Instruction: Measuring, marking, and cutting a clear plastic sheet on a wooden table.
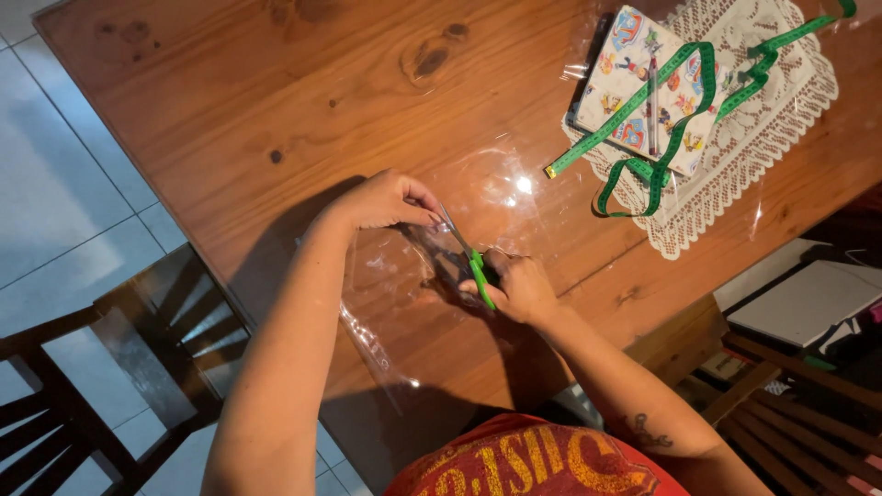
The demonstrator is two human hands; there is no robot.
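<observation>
On the wooden table (276,92), near its front edge, a sheet of clear plastic (386,276) was spread, its outline hard to trace except where glare and creases caught the light. The left hand (386,200) was pinched on the sheet's upper edge. The right hand (519,287) was clenched around the green handles of a pair of scissors (464,253), whose blades were set against the plastic just beside the left fingertips; how far the blades were parted could not be made out. Farther back, a patterned fabric piece (634,87) was laid on a white lace doily (753,138), with a green measuring tape (684,110) draped across both, its far end cut off by the frame. A dark chair (110,367) was partly seen at the left.
</observation>
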